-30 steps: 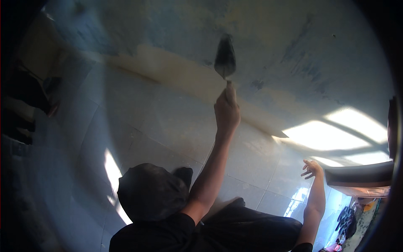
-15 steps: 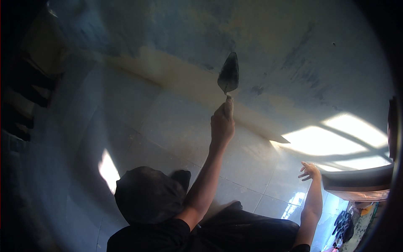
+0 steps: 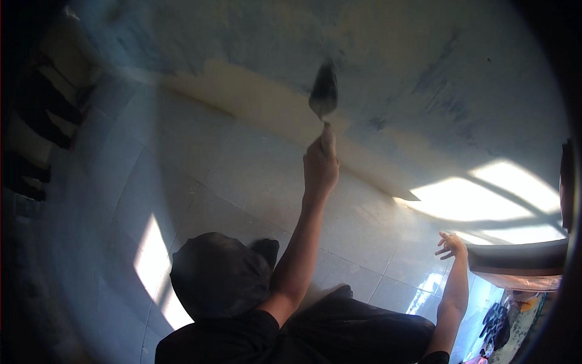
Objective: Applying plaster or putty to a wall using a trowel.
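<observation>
My left hand (image 3: 321, 162) is closed round the handle of a pointing trowel (image 3: 324, 91), arm stretched forward. The trowel's dark, leaf-shaped blade points up over the patchy wall (image 3: 394, 67); whether it touches the surface I cannot tell. Bluish-grey stains and dark smears mark that wall, with a paler tan band along its foot. Off to the right, my right hand (image 3: 451, 244) holds nothing, its fingers spread, close to the end of a brown wooden-looking piece (image 3: 515, 259).
Grey floor tiles (image 3: 242, 164) run along the wall's foot. My bent knee (image 3: 221, 276) in dark cloth is at lower left. Dark-trousered legs (image 3: 51, 112), seemingly other people's, show at far left. A dark bundle (image 3: 496, 327) lies at lower right. Sunlight patches fall on wall and floor.
My left hand and the trowel have shifted up and slightly left along the wall. My right hand has moved slightly, fingers still spread.
</observation>
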Available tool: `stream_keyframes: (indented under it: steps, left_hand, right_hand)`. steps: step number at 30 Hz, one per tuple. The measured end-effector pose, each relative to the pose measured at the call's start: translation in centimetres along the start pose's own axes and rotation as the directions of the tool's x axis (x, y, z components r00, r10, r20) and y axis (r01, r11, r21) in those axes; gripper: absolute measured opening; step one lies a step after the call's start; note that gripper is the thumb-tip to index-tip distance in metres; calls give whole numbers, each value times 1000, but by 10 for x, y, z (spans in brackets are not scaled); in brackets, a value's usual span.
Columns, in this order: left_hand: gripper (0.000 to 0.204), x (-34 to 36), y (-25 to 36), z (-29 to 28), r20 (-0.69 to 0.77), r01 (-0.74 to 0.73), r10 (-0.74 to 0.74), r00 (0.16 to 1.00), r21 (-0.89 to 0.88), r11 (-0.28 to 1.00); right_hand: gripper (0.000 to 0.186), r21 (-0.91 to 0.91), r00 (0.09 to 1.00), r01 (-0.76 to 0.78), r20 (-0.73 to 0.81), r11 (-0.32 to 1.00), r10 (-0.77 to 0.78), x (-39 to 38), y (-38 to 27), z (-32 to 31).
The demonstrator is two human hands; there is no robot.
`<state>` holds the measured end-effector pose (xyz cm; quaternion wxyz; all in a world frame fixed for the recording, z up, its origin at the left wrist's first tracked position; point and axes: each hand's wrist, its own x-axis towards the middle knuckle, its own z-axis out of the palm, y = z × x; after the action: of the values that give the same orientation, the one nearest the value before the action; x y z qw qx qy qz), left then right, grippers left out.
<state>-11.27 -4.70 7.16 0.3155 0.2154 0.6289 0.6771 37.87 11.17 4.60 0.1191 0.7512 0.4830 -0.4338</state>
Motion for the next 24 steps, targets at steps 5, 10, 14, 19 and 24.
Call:
stream_keyframes:
  steps: [5,10,14,19,24]
  left_hand:
    - [66,1,-7,-4,-19,6,-3,1000,155,988]
    - [68,-6,6,-11,8,4,-5,1000,164,986]
    - [64,2,-10,-12,-45,32,-24,999,207,978]
    - [62,-3,-22,-7,-106,-132,170,980,298,945]
    - [61,-1,-44,1,-130,-22,62,989,289,957]
  right_hand:
    - [51,2,998,-53,44,999,53,13,2,11]
    - [52,5,1000,-17,12,1000,17,11,8,1]
    - [52,-24,999,-34,34,999,35,11,-9,18]
    - [52,-3,999,-9,34,1000,9,8,-5,4]
    - [55,-23,998,-32,57,999,34,8,-7,14]
